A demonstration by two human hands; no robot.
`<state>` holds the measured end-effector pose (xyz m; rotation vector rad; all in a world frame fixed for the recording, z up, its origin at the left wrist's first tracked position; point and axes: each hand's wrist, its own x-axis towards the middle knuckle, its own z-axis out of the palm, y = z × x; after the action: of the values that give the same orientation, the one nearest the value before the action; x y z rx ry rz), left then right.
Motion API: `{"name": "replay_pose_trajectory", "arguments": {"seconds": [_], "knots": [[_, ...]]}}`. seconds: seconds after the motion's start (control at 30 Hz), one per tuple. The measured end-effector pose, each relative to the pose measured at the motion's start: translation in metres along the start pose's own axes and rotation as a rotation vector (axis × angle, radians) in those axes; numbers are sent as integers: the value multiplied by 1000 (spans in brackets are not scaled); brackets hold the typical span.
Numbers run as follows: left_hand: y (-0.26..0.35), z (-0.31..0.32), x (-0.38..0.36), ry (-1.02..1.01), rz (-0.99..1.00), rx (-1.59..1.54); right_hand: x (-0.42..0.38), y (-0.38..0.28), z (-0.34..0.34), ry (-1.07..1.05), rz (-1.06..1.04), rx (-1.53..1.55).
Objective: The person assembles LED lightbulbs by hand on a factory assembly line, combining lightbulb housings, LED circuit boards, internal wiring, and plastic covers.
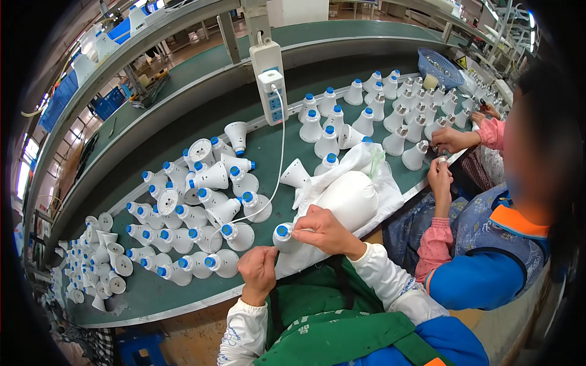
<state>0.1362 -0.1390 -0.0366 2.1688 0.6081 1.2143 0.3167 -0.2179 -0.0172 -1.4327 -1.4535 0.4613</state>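
Note:
In front of me a white cone-shaped lamp housing with a blue collar stands on the near edge of the bench, by a white plastic bag. My right hand is pinched closed, its fingertips right beside the blue collar; whatever they hold is too small to make out. Just left of that housing, my left hand is closed with thumb and fingers pressed together, and its contents are hidden. A large smooth white object lies on the bag behind my right hand.
Many similar housings stand or lie on the green bench to the left. A white charger cable drops from a power strip. At right, a co-worker's hands work near metal-capped housings; a blue basket sits behind.

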Motion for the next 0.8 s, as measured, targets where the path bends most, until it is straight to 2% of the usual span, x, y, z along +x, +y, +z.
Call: {"name": "replay_pose_trajectory", "arguments": {"seconds": [0.1, 0.23, 0.4, 0.5, 0.7, 0.8], "knots": [[-9, -4, -2, -114, -4, 82, 0, -2, -2, -14, 39, 5], [-17, 0, -5, -67, 9, 1, 0, 1, -1, -8, 10, 8], [14, 10, 12, -9, -212, -22, 0, 2, -1, -8, -1, 0], [10, 16, 14, -129, -239, -21, 0, 2, -1, -14, 8, 14], [6, 25, 15, -186, -401, -116, -2, 0, -1, -31, 6, 52], [10, 25, 16, -164, -388, -111, -1, -3, -1, -17, -8, 59]]}}
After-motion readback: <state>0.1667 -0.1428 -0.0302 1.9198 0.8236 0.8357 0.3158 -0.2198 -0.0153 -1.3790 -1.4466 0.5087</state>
